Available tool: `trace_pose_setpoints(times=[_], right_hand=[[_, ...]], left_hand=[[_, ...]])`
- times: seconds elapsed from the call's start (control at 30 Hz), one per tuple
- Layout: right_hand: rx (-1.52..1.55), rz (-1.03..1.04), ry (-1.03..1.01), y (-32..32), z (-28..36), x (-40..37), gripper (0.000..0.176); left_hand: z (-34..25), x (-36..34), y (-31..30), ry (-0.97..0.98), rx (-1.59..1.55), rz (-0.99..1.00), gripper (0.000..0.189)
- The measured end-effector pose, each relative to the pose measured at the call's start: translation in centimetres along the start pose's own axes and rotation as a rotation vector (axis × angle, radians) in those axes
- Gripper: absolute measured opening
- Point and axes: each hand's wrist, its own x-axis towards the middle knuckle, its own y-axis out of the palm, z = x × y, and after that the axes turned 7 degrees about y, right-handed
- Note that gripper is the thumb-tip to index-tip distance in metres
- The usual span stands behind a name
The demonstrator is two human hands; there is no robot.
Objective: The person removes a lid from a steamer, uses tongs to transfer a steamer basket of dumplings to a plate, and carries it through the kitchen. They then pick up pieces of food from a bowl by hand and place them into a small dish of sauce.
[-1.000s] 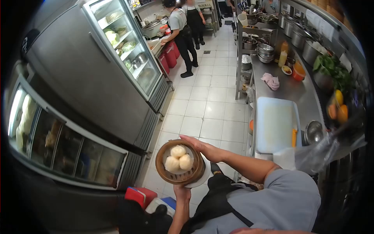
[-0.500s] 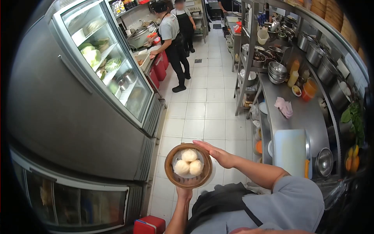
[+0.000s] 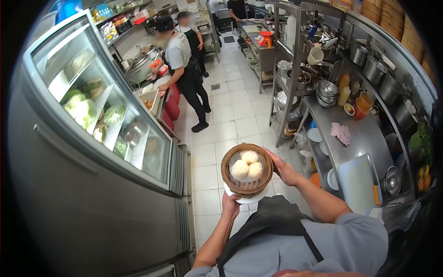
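Observation:
A round bamboo steamer [image 3: 227, 181] is held in front of my body. Three pale buns [image 3: 249, 157] rest inside it on a light paper liner. Under the steamer, the edge of a white plate [image 3: 251, 200] shows. My left hand [image 3: 230, 205] grips the near left edge of this plate, its thumb on top and the other fingers hidden below. Against the right side of the steamer lies my right hand [image 3: 282, 170], with its fingers along the wall and partly hidden.
A glass-door fridge [image 3: 104, 106] stands at left. On the right, a steel counter [image 3: 364, 141] bears a cutting board [image 3: 357, 184], a pink cloth [image 3: 341, 134] and stacked bowls [image 3: 327, 92]. Two people, one nearer [image 3: 177, 60], stand by the left worktop along the tiled aisle [image 3: 235, 111].
Both hands and the steamer with its buns have shifted right and slightly up in view. More of the white plate shows beneath. The view has tilted, and the aisle appears closer.

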Motion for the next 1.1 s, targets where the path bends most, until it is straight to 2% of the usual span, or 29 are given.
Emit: trace_pose_setpoints(times=[0.1, 0.23, 0.3, 0.43, 0.5, 0.57, 0.6, 0.67, 0.83, 0.87, 0.97, 1.0, 1.1], right_hand=[[-0.032, -0.053, -0.02, -2.4, 0.2, 4.1, 0.086], [-0.176, -0.045, -0.121, -6.6, 0.0, 11.3, 0.085], [-0.239, -0.053, -0.146, -8.7, 1.3, 15.1, 0.083], [-0.291, -0.038, -0.165, -12.5, 1.8, 22.9, 0.079], [-0.321, -0.011, -0.161, -14.1, 2.3, 26.3, 0.079], [-0.227, -0.009, -0.085, -15.1, 2.5, 29.7, 0.08], [-0.173, -0.001, -0.057, -16.2, 2.1, 31.8, 0.079], [-0.007, -0.012, 0.035, -18.4, 1.9, 35.8, 0.075], [-0.06, -0.02, 0.055, -24.0, 2.0, 45.2, 0.07], [-0.073, -0.023, 0.047, -25.1, 2.1, 47.1, 0.069], [-0.039, -0.063, 0.051, -28.3, 2.7, 53.1, 0.064], [-0.022, -0.091, 0.054, -29.4, 2.9, 54.8, 0.063], [-0.055, -0.17, 0.007, -32.4, 4.5, 60.1, 0.062]], left_hand=[[-1.0, 6.4, 0.8, 0.003, -0.06, 0.107, 0.076], [-2.8, 15.1, 1.7, -0.059, -0.053, 0.102, 0.074], [-4.5, 18.7, 4.2, -0.045, -0.131, 0.093, 0.069], [-7.3, 26.4, 4.7, -0.069, -0.14, 0.052, 0.055], [-7.9, 30.4, 3.7, -0.058, -0.083, 0.053, 0.055], [-8.3, 34.4, 2.6, -0.074, -0.053, 0.098, 0.055], [-8.6, 35.9, 2.2, -0.064, 0.086, 0.111, 0.057], [-10.0, 39.3, 4.2, -0.012, -0.013, 0.055, 0.057], [-12.7, 49.2, 6.3, -0.032, -0.132, 0.023, 0.054], [-13.2, 51.6, 6.6, -0.01, 0.06, 0.063, 0.052], [-14.2, 59.7, 6.9, -0.031, 0.042, 0.086, 0.053], [-14.4, 62.3, 7.1, -0.038, -0.029, 0.161, 0.055], [-15.8, 70.0, 9.7, -0.034, 0.017, 0.248, 0.055]])
